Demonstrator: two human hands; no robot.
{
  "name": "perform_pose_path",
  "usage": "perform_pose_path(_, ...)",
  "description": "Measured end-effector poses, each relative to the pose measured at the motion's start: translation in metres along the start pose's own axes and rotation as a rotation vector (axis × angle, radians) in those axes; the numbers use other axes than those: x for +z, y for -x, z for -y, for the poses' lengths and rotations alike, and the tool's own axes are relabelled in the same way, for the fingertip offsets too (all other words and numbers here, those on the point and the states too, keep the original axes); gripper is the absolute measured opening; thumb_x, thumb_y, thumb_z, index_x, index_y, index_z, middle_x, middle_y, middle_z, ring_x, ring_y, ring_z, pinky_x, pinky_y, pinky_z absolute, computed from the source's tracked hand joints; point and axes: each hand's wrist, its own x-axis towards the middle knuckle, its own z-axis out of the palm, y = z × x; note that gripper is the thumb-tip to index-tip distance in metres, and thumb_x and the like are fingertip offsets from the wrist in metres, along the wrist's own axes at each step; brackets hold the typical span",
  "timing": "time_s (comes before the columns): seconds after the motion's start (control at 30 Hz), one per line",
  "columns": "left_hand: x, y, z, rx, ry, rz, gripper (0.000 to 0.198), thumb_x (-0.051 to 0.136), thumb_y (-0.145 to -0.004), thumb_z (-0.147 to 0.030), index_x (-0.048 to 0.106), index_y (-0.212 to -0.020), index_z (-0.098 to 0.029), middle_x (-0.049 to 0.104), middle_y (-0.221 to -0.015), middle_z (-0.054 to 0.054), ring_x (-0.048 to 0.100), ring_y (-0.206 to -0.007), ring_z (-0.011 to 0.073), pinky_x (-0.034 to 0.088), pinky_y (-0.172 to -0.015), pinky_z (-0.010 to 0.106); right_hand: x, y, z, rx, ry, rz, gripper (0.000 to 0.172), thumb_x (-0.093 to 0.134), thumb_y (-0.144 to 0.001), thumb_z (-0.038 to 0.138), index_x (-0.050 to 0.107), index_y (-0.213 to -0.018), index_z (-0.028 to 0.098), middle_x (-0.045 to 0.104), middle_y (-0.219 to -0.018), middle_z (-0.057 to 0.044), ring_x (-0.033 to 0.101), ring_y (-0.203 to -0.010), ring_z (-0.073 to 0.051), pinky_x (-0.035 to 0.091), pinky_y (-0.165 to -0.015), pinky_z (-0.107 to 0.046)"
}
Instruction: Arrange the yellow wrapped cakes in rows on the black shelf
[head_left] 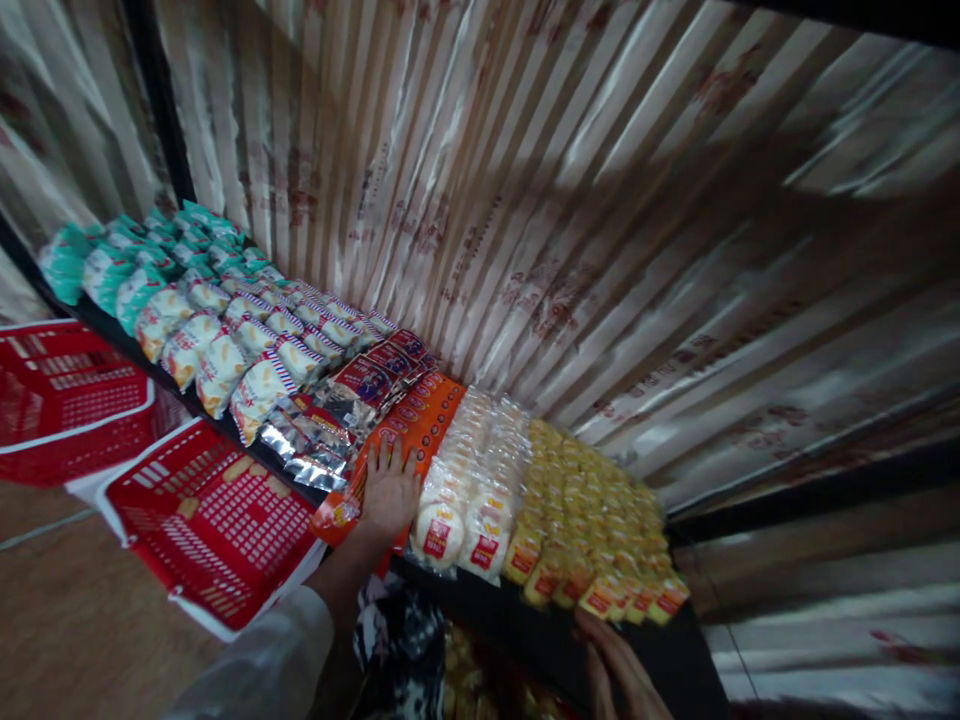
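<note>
My left hand lies flat with spread fingers on an orange printed package. Directly right of it stand rows of round white crackers in clear wrappers. On its other side are dark red and silver packets, laid overlapping. My right hand is at the shelf's front edge, just below the small yellow wrapped snacks. Its fingers are stretched out, and no item shows in them. Part of this hand is cut off by the bottom of the picture.
White bags with striped tops and green-topped bags fill the left of the black shelf. Two red baskets, one near and one farther, stand in front. Pleated, printed sheeting hangs behind.
</note>
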Motion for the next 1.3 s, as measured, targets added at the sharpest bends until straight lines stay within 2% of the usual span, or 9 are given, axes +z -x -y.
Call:
perform_pose_path(0.33,0.000,-0.002,0.002,0.020,-0.053,-0.027,0.043,0.038,-0.088,-0.028,0.052,-0.128,-0.019,0.047,-0.137,0.015,0.037,-0.131,0.0325,0.030,-0.105,0.052,-0.003,0.004,-0.008,-0.083,0.018,-0.076,0.025,0.049,-0.085,0.028,0.065,-0.104,0.022,0.071,-0.101,-0.005,0.069,-0.091,-0.019,0.058,-0.078,-0.025)
perform_pose_path(0.5,0.011,-0.006,0.009,0.059,-0.109,-0.035,0.049,0.038,-0.084,-0.016,0.046,-0.131,-0.005,0.046,-0.135,0.023,0.040,-0.128,0.0335,0.032,-0.105,0.050,-0.012,0.017,-0.012,-0.044,0.021,-0.149,0.024,0.046,-0.087,0.027,0.064,-0.102,0.021,0.071,-0.098,-0.006,0.069,-0.087,-0.017,0.058,-0.075,-0.024)
perform_pose_path(0.6,0.006,-0.007,0.011,0.132,-0.089,-0.098,0.046,0.038,-0.081,-0.010,0.049,-0.125,0.001,0.047,-0.133,0.025,0.040,-0.129,0.0331,0.034,-0.105,0.046,-0.018,0.029,-0.016,0.009,0.023,-0.161,0.024,0.045,-0.088,0.028,0.064,-0.101,0.021,0.071,-0.099,-0.006,0.069,-0.089,-0.017,0.058,-0.077,-0.027)
perform_pose_path(0.7,-0.011,0.004,0.000,0.132,-0.006,-0.253,0.041,0.037,-0.084,-0.012,0.052,-0.120,-0.001,0.046,-0.133,0.024,0.038,-0.130,0.0310,0.037,-0.104,0.044,-0.025,0.043,-0.019,0.063,0.011,-0.159,0.025,0.045,-0.088,0.029,0.064,-0.102,0.020,0.071,-0.100,-0.006,0.069,-0.089,-0.018,0.058,-0.077,-0.029)
perform_pose_path(0.8,-0.025,0.030,-0.023,0.170,0.092,-0.357,0.034,0.041,-0.086,-0.017,0.053,-0.117,-0.010,0.041,-0.138,0.018,0.033,-0.133,0.0291,0.037,-0.105,0.045,-0.027,0.058,-0.019,0.115,-0.018,-0.171,0.025,0.044,-0.088,0.028,0.064,-0.101,0.020,0.071,-0.099,-0.007,0.069,-0.088,-0.018,0.059,-0.075,-0.028)
perform_pose_path(0.93,-0.025,0.075,-0.053,0.289,0.126,-0.308,0.031,0.045,-0.087,-0.021,0.051,-0.117,-0.014,0.039,-0.137,0.017,0.033,-0.131,0.0301,0.038,-0.103,0.048,-0.027,0.078,-0.015,0.175,-0.059,-0.185,0.026,0.043,-0.088,0.027,0.065,-0.100,0.019,0.071,-0.098,-0.008,0.068,-0.090,-0.019,0.058,-0.077,-0.030)
perform_pose_path(1.03,-0.013,0.095,-0.067,0.201,0.118,-0.299,0.041,0.047,-0.087,-0.027,0.045,-0.124,-0.010,0.038,-0.134,0.022,0.035,-0.128,0.0331,0.041,-0.099,0.050,-0.027,0.091,-0.012,0.199,-0.076,-0.191,0.026,0.043,-0.089,0.026,0.066,-0.098,0.019,0.071,-0.098,-0.008,0.068,-0.091,-0.019,0.058,-0.080,-0.032)
perform_pose_path(1.13,-0.001,0.099,-0.073,0.137,0.129,-0.288,0.046,0.045,-0.088,-0.030,0.040,-0.128,-0.007,0.039,-0.130,0.023,0.037,-0.125,0.0328,0.043,-0.096,0.049,-0.031,0.103,-0.012,0.222,-0.095,-0.200,0.027,0.042,-0.089,0.025,0.067,-0.097,0.019,0.071,-0.098,-0.008,0.068,-0.091,-0.019,0.058,-0.079,-0.032)
perform_pose_path(1.3,0.006,0.089,-0.070,0.160,0.073,-0.231,0.040,0.042,-0.089,-0.028,0.046,-0.122,-0.007,0.045,-0.123,0.021,0.041,-0.120,0.0307,0.042,-0.096,0.048,-0.038,0.119,-0.015,0.279,-0.112,-0.211,0.028,0.042,-0.089,0.029,0.068,-0.096,0.020,0.071,-0.098,-0.007,0.068,-0.092,-0.020,0.058,-0.078,-0.034)
